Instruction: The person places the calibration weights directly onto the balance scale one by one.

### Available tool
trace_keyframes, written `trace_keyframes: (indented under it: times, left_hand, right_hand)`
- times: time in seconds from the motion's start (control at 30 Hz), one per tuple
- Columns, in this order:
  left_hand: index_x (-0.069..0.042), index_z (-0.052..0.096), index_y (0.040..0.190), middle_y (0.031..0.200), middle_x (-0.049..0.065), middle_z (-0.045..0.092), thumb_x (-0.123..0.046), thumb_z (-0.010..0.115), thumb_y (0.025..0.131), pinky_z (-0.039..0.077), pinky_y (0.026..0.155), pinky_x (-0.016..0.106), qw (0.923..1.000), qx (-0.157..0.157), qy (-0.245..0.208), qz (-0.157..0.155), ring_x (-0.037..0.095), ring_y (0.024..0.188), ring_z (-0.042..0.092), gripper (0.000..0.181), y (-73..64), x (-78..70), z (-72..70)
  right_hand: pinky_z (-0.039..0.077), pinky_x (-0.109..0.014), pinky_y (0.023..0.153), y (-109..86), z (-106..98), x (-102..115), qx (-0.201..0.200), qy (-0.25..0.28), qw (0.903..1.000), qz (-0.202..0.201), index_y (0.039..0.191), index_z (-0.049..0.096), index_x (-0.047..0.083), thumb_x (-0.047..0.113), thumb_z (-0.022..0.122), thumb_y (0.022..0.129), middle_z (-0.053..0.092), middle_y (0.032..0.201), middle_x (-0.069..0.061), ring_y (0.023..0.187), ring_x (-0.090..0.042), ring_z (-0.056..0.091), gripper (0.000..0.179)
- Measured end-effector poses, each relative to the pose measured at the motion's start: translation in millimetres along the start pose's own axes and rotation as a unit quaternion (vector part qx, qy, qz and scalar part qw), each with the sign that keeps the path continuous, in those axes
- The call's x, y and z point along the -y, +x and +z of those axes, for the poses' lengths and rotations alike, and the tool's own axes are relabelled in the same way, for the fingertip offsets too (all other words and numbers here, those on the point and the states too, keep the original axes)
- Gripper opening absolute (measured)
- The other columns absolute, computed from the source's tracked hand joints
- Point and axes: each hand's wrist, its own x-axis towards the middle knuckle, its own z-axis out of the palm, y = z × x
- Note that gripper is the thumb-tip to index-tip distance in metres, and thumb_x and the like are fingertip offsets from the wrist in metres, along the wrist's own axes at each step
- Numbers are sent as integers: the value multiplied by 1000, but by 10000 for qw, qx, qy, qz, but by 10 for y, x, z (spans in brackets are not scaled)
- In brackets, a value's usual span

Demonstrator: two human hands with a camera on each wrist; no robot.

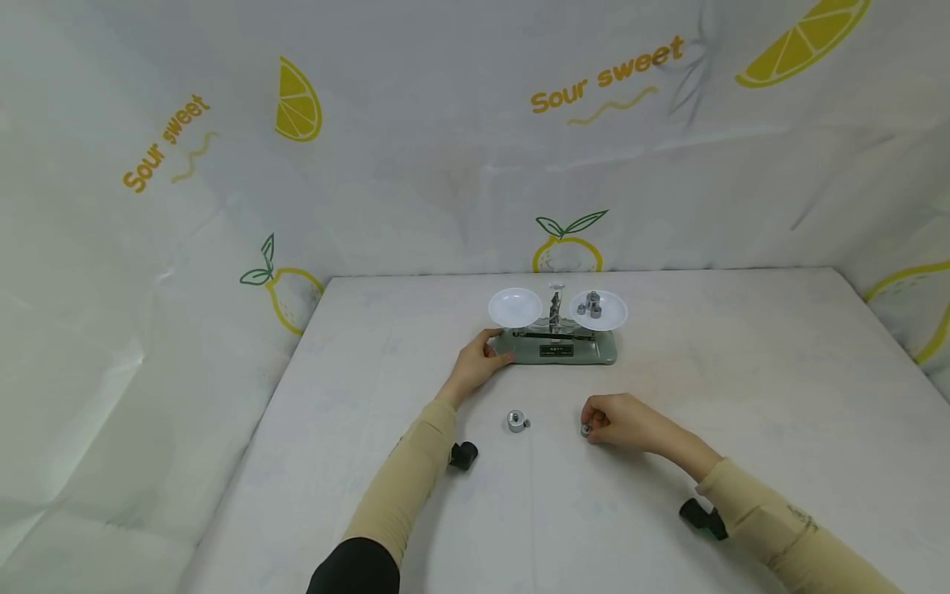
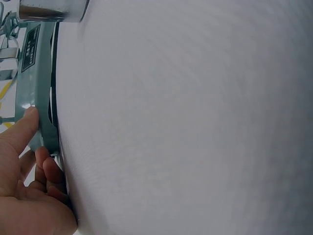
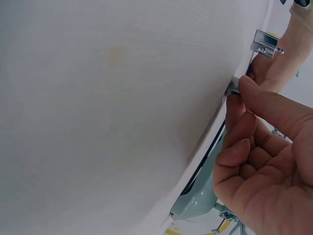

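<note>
Backdrop (image 1: 416, 165): lemon-printed, beyond the white table (image 1: 401, 330).
Balance (image 1: 557, 351): far middle, with weights (image 1: 593, 301) on right pan (image 1: 614, 313).
Left hand (image 1: 475, 363): curled round balance's left end.
Right hand (image 1: 623, 419): nearer, pinching small weight (image 1: 585, 430) in fingertips.
Risk: dropping small weight through a slack pinch; toppling weights by jolting balance.

"Behind the white table (image 1: 742, 355) hung a pale sheet (image 1: 416, 181), creased down its left side!"

"And it came loaded: a small yellow wedge (image 1: 298, 101) upper left, a bigger wedge (image 1: 805, 45) upper right!"

"Orange lettering (image 1: 607, 76) read 'Sour sweet', twice, with a squiggle (image 1: 613, 106) beside each!"

"Then a green-leafed lemon (image 1: 567, 254) peeked over the table's far edge!"
</note>
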Motion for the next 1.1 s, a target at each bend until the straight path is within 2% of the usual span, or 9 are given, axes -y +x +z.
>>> trace_keyframes:
  times: [0.2, 0.37, 0.6, 0.77, 0.97, 1.1]
  left_hand:
    - [-17, 47, 134, 76, -4, 43, -33, 66, 86, 34, 62, 22, 9999, -8, 98, 47, 11, 68, 41, 54, 0, 2, 4]
    - [-16, 46, 135, 74, -3, 44, -31, 67, 86, 34, 60, 22, 9999, -12, 60, 85, 11, 66, 40, 55, -25, -24, -4]
    - [-16, 46, 135, 74, -3, 44, -32, 67, 86, 34, 60, 22, 10000, -14, 32, 66, 11, 65, 40, 56, -26, -32, -6]
    - [-17, 46, 135, 74, -3, 44, -32, 67, 85, 35, 60, 22, 10000, -22, 4, 41, 11, 66, 40, 56, -10, -24, -4]
    - [-16, 46, 135, 75, -3, 45, -31, 67, 86, 34, 60, 22, 10000, -24, 14, 54, 11, 66, 41, 56, -3, -26, -15]
    - [-16, 46, 135, 74, -3, 44, -30, 67, 86, 34, 60, 22, 10000, -21, 17, 58, 11, 66, 41, 56, -11, -30, -18]
  right_hand:
    - [39, -20, 59, 8, 12, 6, -7, -155, 9999, 52, 86, 63, 7, 7, 69, 80, 54, 69, 5, 64, -5, 45, 9]
    - [43, -21, 61, 0, -47, 40, -134, -195, 9997, -61, 86, 65, 6, 5, 67, 79, 60, 73, 3, 67, -5, 49, 8]
    - [47, -23, 65, -28, -260, 100, -508, -241, 9983, -165, 91, 66, 4, 6, 66, 81, 66, 80, 0, 74, -7, 57, 10]
    - [46, -24, 62, -34, -419, 112, -992, -147, 9945, -296, 92, 66, 3, 8, 66, 82, 64, 79, 0, 72, -7, 56, 11]
    - [47, -28, 65, -3, -639, 153, -1235, -236, 9920, 117, 101, 66, 1, 10, 64, 86, 66, 86, -6, 77, -14, 58, 18]
    - [47, -31, 68, 26, -771, 179, -1451, -278, 9888, 224, 105, 65, 1, 12, 63, 88, 67, 89, -9, 80, -18, 60, 20]
